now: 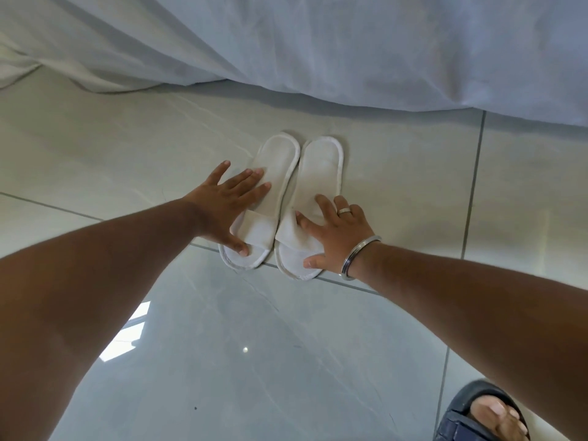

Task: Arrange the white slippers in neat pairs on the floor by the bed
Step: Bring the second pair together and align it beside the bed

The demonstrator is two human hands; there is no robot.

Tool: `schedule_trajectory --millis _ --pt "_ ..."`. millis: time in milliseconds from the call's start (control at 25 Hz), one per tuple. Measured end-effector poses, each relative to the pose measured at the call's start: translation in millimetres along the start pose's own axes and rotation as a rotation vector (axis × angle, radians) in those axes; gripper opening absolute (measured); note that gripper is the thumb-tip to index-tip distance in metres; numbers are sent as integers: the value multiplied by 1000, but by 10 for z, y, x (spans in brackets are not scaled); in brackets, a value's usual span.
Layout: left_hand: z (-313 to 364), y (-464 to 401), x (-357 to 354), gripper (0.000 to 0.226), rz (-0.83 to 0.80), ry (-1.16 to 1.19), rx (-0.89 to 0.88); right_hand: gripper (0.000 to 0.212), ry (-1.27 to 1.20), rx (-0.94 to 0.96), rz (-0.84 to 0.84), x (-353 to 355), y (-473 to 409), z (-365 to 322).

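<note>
White slippers [286, 202], paired, under flat hands [222, 202]

Both bare forearms reach forward and down. The left hand [222, 202] lies flat with fingers spread and thumb pointing back toward the body. The right hand [337, 237], also flat and splayed, has its thumb stretched toward the left hand.

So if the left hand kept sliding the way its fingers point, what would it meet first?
The left hand lies flat on the left slipper, fingers aimed toward the right slipper. It would likely meet that first, well before the bed sheet.
</note>
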State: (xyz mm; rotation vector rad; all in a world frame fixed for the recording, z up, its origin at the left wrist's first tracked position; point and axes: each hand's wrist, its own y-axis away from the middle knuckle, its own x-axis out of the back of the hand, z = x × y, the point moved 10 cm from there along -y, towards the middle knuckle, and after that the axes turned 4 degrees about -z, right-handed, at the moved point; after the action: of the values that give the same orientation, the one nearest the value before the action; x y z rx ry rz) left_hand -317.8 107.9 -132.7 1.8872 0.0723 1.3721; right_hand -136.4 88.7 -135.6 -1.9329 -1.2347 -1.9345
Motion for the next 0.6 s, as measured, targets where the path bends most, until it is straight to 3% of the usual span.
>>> schedule_trajectory --millis 600 --pt "-162 -45 -85 145 1 159 44 92 31 8 33 74 -106 -43"
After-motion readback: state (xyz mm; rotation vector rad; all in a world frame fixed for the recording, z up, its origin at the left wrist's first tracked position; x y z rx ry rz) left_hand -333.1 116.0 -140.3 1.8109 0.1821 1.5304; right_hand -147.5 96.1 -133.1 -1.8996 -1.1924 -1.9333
